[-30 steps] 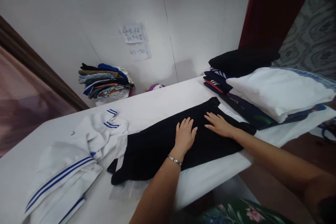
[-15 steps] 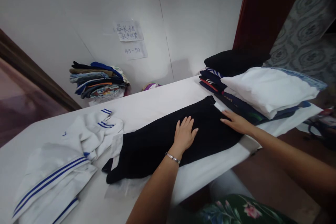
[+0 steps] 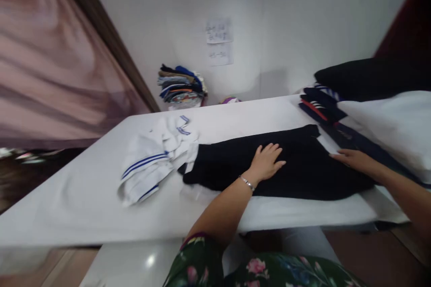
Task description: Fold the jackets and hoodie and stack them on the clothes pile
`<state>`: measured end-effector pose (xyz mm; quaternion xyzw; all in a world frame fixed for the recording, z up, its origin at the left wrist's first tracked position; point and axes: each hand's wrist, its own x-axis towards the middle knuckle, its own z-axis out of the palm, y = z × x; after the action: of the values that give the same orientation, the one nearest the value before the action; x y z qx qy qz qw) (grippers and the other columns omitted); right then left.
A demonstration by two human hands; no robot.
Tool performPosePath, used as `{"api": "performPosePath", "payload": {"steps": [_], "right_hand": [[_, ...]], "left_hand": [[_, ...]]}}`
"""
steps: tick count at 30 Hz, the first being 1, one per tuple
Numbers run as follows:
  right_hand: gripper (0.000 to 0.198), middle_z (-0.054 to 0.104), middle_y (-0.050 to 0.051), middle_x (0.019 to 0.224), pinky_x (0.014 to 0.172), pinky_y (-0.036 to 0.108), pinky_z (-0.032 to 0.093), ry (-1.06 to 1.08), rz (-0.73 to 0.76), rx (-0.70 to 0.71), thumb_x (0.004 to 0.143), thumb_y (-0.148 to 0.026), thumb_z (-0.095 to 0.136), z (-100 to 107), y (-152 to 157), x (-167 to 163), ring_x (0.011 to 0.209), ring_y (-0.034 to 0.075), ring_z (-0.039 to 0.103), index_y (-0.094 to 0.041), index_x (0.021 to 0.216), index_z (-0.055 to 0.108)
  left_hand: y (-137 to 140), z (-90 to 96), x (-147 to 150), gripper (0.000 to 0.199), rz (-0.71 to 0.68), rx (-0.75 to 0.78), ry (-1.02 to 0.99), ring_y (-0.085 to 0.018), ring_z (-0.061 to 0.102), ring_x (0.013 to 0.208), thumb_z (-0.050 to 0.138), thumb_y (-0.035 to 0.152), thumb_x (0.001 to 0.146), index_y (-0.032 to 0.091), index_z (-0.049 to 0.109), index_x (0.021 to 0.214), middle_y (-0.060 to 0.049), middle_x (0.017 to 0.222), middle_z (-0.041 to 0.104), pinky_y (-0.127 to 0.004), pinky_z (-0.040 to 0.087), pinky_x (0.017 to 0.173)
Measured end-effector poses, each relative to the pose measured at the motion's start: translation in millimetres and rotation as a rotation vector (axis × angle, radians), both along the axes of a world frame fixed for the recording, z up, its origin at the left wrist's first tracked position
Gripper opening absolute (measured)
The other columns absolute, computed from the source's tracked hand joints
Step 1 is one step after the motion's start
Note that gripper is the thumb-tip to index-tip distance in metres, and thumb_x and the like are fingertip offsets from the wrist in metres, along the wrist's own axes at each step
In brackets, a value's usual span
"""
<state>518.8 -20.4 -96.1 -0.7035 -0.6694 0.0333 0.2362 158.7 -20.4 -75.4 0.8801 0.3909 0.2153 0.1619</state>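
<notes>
A black garment (image 3: 299,170) is spread lengthwise across the white-covered table (image 3: 94,197), with a pale piece showing at its left end. On its middle rests my left hand (image 3: 266,162), palm down and fingers spread; a silver bracelet is on that wrist. My right hand (image 3: 358,161) touches the garment's right edge with its fingers stretched out. To the left of the garment lies a rumpled white garment with blue stripes (image 3: 144,166). A clear plastic piece (image 3: 198,193) sticks out from under the black garment's lower left corner.
Folded dark clothes (image 3: 367,76) and a white garment (image 3: 397,121) are stacked at the right. Beyond the table's far edge is another pile of folded clothes (image 3: 182,83). Two written papers (image 3: 219,40) are on the wall. A pink curtain (image 3: 50,54) hangs at the left.
My view has swung left, so the table and clothes appear farther right and more of the curtain shows. Both hands remain at about the same places on the black garment.
</notes>
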Motion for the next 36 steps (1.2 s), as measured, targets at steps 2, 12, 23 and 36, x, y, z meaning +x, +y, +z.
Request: {"api": "performPosePath", "payload": {"steps": [2, 12, 23, 36], "right_hand": [[0.058, 0.071, 0.025, 0.093, 0.072, 0.043, 0.051, -0.092, -0.046, -0.136, 0.076, -0.063, 0.053, -1.8, 6.8, -0.2, 0.081, 0.034, 0.069, -0.01, 0.089, 0.074], [0.056, 0.045, 0.011, 0.145, 0.109, 0.045, 0.037, -0.034, 0.561, 0.258, 0.089, -0.058, 0.04, 43.2, -12.4, -151.8, 0.134, 0.028, 0.041, -0.022, 0.129, 0.054], [0.066, 0.045, 0.016, 0.144, 0.107, 0.064, 0.022, -0.362, 0.734, 0.227, 0.088, -0.062, 0.033, -26.5, 13.6, -230.3, 0.136, 0.038, 0.033, -0.02, 0.135, 0.052], [0.065, 0.043, 0.017, 0.145, 0.107, 0.06, 0.022, -0.413, 0.727, 0.332, 0.092, -0.059, 0.028, -29.9, 9.1, -228.2, 0.136, 0.036, 0.032, -0.018, 0.137, 0.05]], "left_hand": [[-1.1, 2.4, -1.5, 0.048, -0.008, -0.023, -0.039, -0.023, 0.027, 0.143, 0.045, 0.045, 0.094, 0.027, 0.045, 0.139, -0.007, 0.15, 0.04, -0.052, 0.012, 0.116], [2.6, 50.9, -121.3, 0.052, 0.622, 0.065, 0.184, -0.027, 0.033, 0.138, 0.053, 0.042, 0.09, 0.015, 0.048, 0.133, -0.015, 0.147, 0.042, -0.044, 0.024, 0.113], [-17.1, 41.3, -252.5, 0.051, 1.122, -0.463, 0.18, -0.027, 0.058, 0.114, 0.034, 0.058, 0.092, 0.015, 0.06, 0.102, -0.016, 0.115, 0.065, -0.032, 0.041, 0.092], [-13.0, 33.4, -245.7, 0.054, 1.125, -0.709, -0.273, -0.033, 0.057, 0.113, 0.064, 0.059, 0.074, 0.011, 0.063, 0.1, -0.021, 0.113, 0.065, -0.037, 0.046, 0.092]]}}
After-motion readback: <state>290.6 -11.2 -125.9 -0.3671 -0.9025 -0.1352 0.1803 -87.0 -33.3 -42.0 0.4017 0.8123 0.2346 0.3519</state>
